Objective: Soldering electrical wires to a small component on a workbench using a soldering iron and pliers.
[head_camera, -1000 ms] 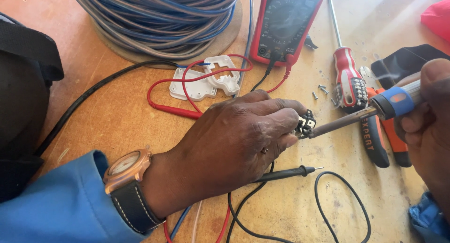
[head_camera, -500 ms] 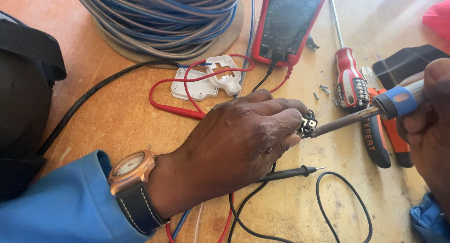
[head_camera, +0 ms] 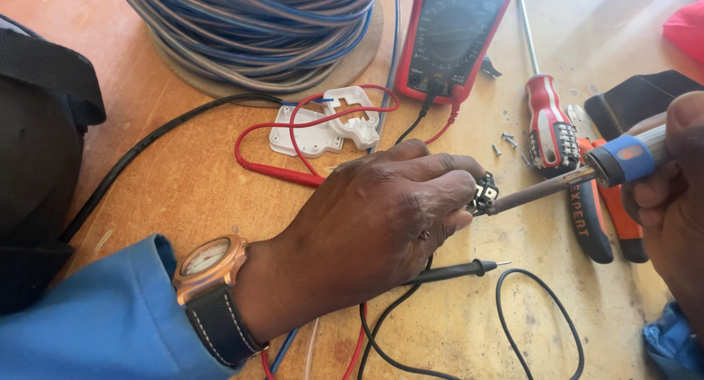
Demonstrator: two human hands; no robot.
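Note:
My left hand pinches a small black electrical part between thumb and fingertips, just above the wooden table. My right hand grips the blue-collared handle of a soldering iron, whose tip touches the small part. A wristwatch with a dark strap sits on my left wrist below a blue sleeve.
A big coil of blue and grey cable lies at the back. A red multimeter with red and black probe leads, white plastic socket pieces, a red-handled screwdriver, orange-handled pliers and loose screws surround my hands.
Nothing has visibly changed apart from a slight shift of the view; both hands hold the same things in the same place.

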